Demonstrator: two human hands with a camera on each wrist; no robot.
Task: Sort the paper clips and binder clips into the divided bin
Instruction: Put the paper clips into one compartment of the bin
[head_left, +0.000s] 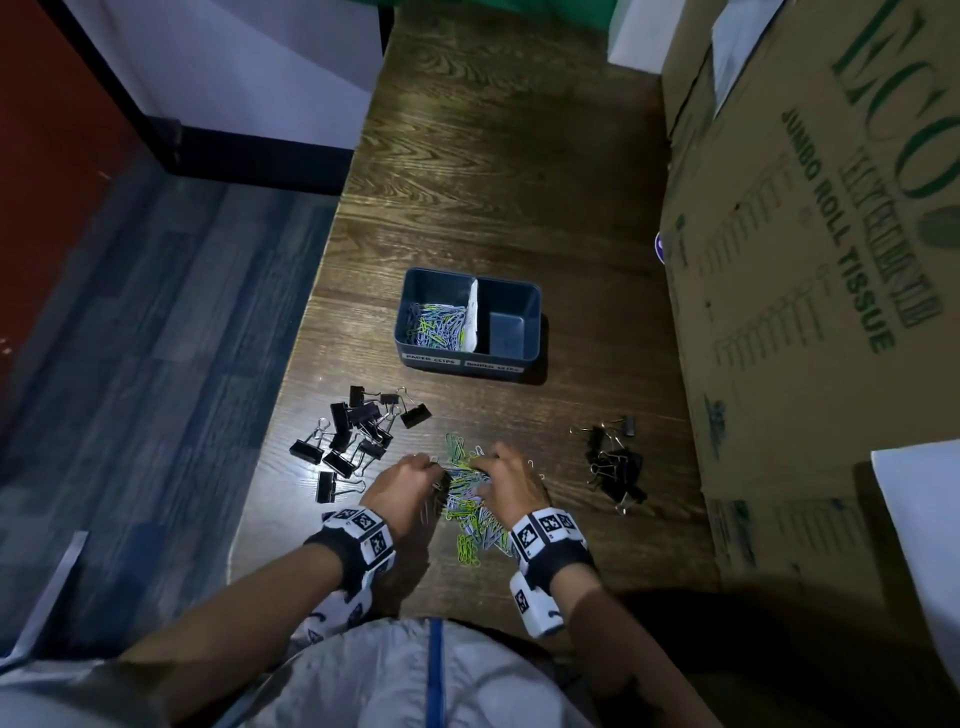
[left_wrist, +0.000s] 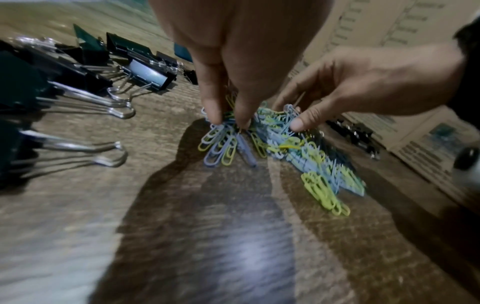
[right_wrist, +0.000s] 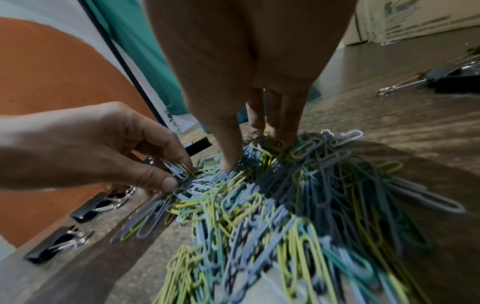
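**Both hands gather paper clips from a pile on a wooden table**

A person's two bare hands meet over a loose pile of blue, grey and yellow-green wire paper clips (head_left: 467, 506) at the near edge of a dark wood-grain table (head_left: 498, 171). The left hand (head_left: 408, 483) pinches a small bunch of clips between its thumb and fingertips (left_wrist: 214, 115) at the pile's left side. The right hand (head_left: 511, 480) points down into the pile, its thumb and fingertips (right_wrist: 281, 131) closing around clips at the far side.

Beyond the hands stands a dark blue rectangular plastic bin (head_left: 470, 319) split by a white paper divider (head_left: 471, 317). Its left compartment holds coloured paper clips; the right one shows only its floor. Two white labels run along its near wall.

Large black binder clips with silver wire handles (head_left: 356, 439) lie scattered to the left of the pile. A cluster of small black binder clips (head_left: 615, 465) lies to the right, near a brown cardboard box printed with green lettering (head_left: 810, 260).
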